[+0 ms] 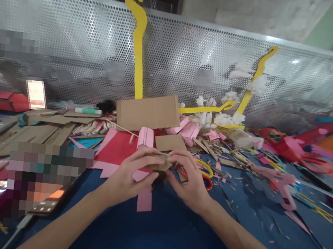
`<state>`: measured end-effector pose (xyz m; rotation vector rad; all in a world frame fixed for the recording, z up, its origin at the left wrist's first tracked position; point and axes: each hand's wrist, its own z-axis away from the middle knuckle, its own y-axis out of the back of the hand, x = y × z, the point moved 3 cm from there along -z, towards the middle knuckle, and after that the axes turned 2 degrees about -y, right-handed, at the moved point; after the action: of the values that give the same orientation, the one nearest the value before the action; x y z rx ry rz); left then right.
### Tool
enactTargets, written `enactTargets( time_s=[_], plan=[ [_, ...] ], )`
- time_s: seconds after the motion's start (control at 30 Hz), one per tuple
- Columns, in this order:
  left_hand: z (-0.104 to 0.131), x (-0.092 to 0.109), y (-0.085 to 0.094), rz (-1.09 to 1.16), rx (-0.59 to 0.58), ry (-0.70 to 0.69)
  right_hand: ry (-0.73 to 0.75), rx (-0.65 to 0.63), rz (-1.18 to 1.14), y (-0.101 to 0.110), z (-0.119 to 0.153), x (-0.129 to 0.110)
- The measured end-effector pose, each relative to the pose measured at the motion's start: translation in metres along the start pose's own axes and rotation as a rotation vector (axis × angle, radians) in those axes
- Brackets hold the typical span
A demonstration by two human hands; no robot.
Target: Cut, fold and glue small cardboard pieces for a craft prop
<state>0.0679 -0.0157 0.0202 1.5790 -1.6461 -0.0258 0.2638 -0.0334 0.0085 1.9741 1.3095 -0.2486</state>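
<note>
Both hands meet at the middle of the head view, over the blue table. Between their fingertips is a small brown cardboard piece (162,166). My left hand (137,171) grips its left side, thumb below and fingers on top. My right hand (189,178) pinches its right side and upper edge. A pink paper strip (145,200) lies just below the left fingers. Behind the hands are a rolled pink paper piece (146,137) and a flat cardboard piece (170,142). Scissors with red and yellow handles (206,169) lie partly hidden beside my right hand.
A pink glue gun (281,186) lies at the right with its cord. Cardboard sheets (37,136) and a phone (48,203) are at the left. A cardboard box (148,112) with a yellow hook (137,50) stands at the back before a perforated metal panel (176,54).
</note>
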Motion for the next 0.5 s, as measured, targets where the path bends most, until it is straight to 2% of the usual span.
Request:
enactTargets(
  time_s=[0.27,0.4,0.5],
  plan=[
    [0.003,-0.005,0.001,0.010,-0.010,0.030,0.094,0.116,0.091,0.002,0.000,-0.001],
    [0.004,-0.010,0.001,0.076,0.000,0.088,0.017,0.099,0.048,-0.001,0.002,0.001],
    [0.004,-0.014,0.000,0.181,-0.046,0.126,-0.079,0.038,0.001,-0.004,0.004,0.005]
  ],
)
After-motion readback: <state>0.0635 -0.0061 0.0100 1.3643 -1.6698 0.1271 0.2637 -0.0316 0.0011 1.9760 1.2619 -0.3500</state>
